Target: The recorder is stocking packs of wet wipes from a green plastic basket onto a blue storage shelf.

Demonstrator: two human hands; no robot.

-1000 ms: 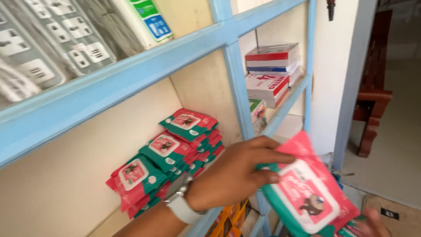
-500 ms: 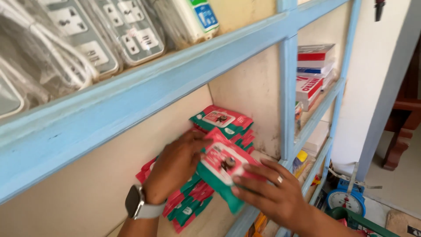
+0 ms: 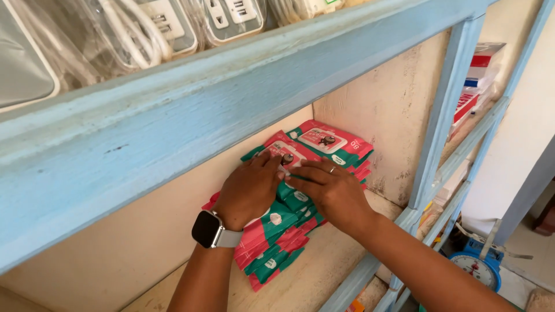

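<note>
Shelf: a blue shelf [image 3: 370,268] holds red and green packs in piles. More packs [image 3: 272,248] lie under the hands.
Top shelf: white power strips [image 3: 167,26] in clear bags.
Left hand [image 3: 250,190]: lies flat on a pack, fingers [image 3: 267,164] spread a bit, not gripping.
Right hand [image 3: 332,193]: lies flat too, fingers [image 3: 306,173] straight, touching the same pile.
Pack [image 3: 286,153]: soft, red with a green end and a white label. It sits on the middle pile, just beside the back pile [image 3: 329,141].
Floor: a blue scale [image 3: 477,268].

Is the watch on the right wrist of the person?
No, the watch with its dark square face sits on the left wrist, just behind the left hand resting on the red and green packs.
</note>
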